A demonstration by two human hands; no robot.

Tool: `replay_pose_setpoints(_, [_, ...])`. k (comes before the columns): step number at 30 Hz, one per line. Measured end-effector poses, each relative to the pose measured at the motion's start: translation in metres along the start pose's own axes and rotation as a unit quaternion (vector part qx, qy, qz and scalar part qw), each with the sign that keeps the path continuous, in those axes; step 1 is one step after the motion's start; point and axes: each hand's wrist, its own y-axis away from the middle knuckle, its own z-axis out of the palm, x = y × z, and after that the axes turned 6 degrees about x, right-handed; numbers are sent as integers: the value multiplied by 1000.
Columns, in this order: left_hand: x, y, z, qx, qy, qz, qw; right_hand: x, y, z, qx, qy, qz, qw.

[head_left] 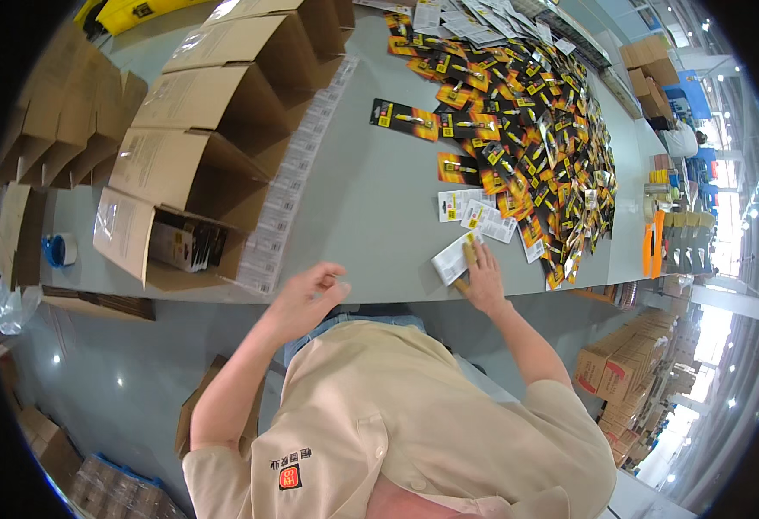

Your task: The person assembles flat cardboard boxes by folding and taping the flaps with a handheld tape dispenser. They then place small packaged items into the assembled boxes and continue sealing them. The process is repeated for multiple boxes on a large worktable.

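Note:
At the near edge of the grey table, my right hand grips a blister card, its white back up and its thumb side low by the table edge. Whether more than one card is in that grip I cannot tell. Just beyond lie two more white-backed cards, next to a big heap of black, orange and yellow blister cards. My left hand hovers over the table edge, fingers loosely bent and apart, with nothing visible in it. Left of it, an open cardboard box holds several upright cards.
A row of open cardboard boxes runs away along the left, beside a strip of printed labels. Blue tape lies at far left. An orange tool stands right of the heap. Cartons are stacked on the floor at right.

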Motion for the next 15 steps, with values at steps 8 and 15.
replay_pose_setpoints(8, [-57, -109, 93, -152, 415, -262, 858, -95, -69, -28, 160, -275, -178, 931])
replay_pose_setpoints(15, [-27, -142, 101, -98, 465, -214, 853, -38, -58, -32, 157, -223, -128, 953])
